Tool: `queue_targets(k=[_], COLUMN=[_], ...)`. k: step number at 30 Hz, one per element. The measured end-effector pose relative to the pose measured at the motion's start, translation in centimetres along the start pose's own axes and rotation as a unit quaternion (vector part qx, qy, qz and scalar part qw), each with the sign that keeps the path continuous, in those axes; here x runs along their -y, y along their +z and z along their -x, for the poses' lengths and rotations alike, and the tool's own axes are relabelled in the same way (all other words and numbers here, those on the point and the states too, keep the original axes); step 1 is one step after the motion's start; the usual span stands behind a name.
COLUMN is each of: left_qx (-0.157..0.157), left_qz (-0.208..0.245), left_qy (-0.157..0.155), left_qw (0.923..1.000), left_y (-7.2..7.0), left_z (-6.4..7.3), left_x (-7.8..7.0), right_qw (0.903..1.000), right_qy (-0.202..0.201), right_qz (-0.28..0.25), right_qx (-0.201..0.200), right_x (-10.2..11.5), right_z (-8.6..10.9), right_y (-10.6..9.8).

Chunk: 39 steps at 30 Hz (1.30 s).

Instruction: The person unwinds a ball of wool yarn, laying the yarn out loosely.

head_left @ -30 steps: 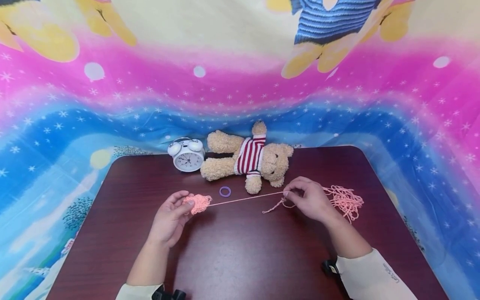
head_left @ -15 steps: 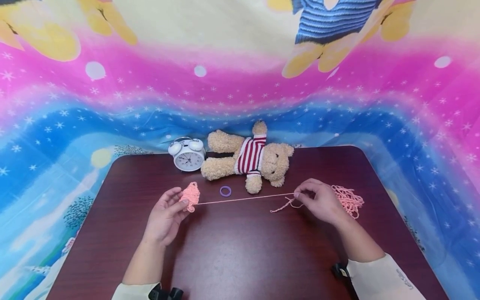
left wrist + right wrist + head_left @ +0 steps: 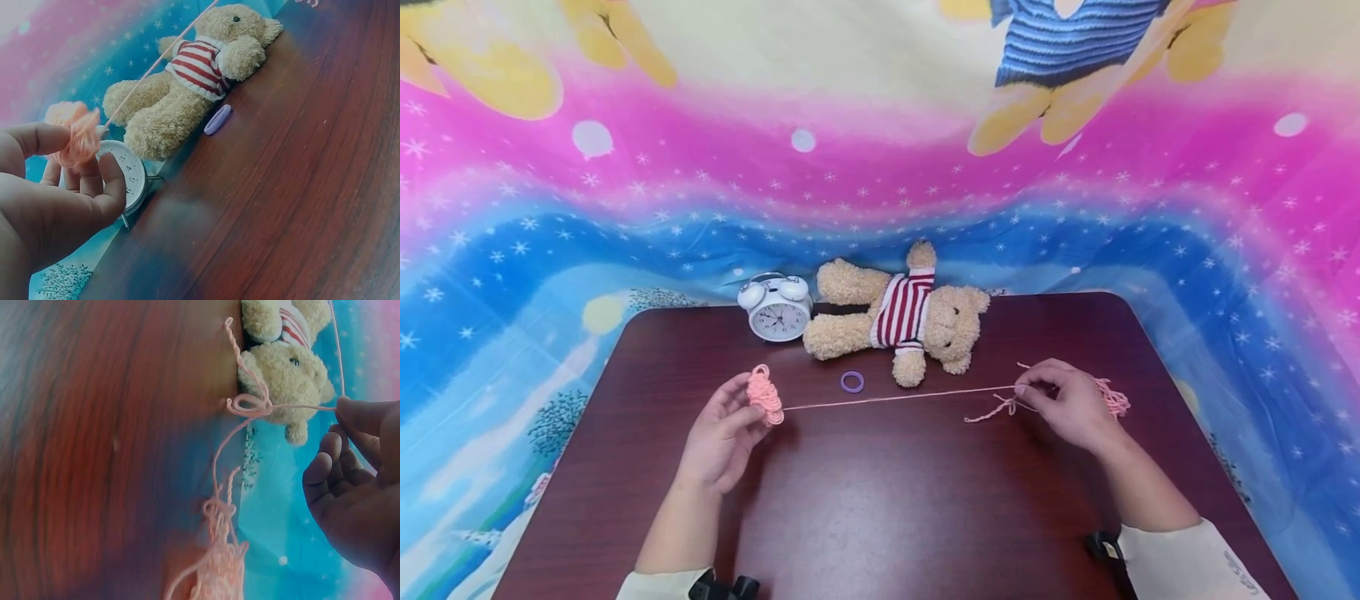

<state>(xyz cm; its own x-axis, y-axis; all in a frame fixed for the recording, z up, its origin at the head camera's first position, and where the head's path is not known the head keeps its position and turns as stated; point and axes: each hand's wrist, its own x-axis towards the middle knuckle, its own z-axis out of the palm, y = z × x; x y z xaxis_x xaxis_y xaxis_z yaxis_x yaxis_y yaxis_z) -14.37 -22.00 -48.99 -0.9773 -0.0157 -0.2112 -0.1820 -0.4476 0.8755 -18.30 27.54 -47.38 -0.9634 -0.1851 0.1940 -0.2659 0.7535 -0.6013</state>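
My left hand (image 3: pixel 721 433) holds a small wound bundle of peach yarn (image 3: pixel 763 395) between thumb and fingers, raised over the table's left side. From it a single taut strand (image 3: pixel 895 398) runs across to my right hand (image 3: pixel 1070 408), whose thumb and index finger pinch it. A looped, twisted tail of yarn (image 3: pixel 253 406) dangles from that pinch in the right wrist view. Beyond it lies a loose heap of the same yarn (image 3: pixel 219 569), partly hidden behind my right hand in the head view.
A white alarm clock (image 3: pixel 778 321) stands at the table's back edge. Beside it lies a teddy bear (image 3: pixel 951 325) in a red-striped shirt. A purple ring (image 3: pixel 852 382) rests on the dark table (image 3: pixel 880 500) behind the strand. A printed cloth (image 3: pixel 880 167) hangs behind.
My hands have moved apart, the right hand going right and the left hand slightly left, so the strand between them is longer. The bundle has turned in my left fingers.
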Motion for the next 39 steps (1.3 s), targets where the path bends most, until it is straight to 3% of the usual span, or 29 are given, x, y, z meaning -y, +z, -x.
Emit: queue_targets(k=[9,20,30,39], left_qx=[0.016,0.003,-0.007,-0.016], left_qz=[0.006,0.013,0.022,0.036], left_qy=[0.025,0.043,0.049,0.052], left_qw=[0.9995,0.9990,0.9985,0.9979], left_y=[-0.7,-1.8,-2.9,-4.5], left_z=[0.2,0.6,0.9,1.5], left_x=[-0.5,-1.1,-1.8,-2.6], right_qw=[0.9998,0.9981,0.9960,0.9944], right_qy=[0.000,0.009,0.010,0.043], right_qz=[0.011,0.047,0.048,0.066], right_qx=[-0.015,-0.037,-0.075,-0.071], right_x=[-1.6,-4.3,-6.8,-9.2], right_z=[1.2,2.5,3.5,4.4], right_y=[-1.7,-4.8,-7.1,-9.0])
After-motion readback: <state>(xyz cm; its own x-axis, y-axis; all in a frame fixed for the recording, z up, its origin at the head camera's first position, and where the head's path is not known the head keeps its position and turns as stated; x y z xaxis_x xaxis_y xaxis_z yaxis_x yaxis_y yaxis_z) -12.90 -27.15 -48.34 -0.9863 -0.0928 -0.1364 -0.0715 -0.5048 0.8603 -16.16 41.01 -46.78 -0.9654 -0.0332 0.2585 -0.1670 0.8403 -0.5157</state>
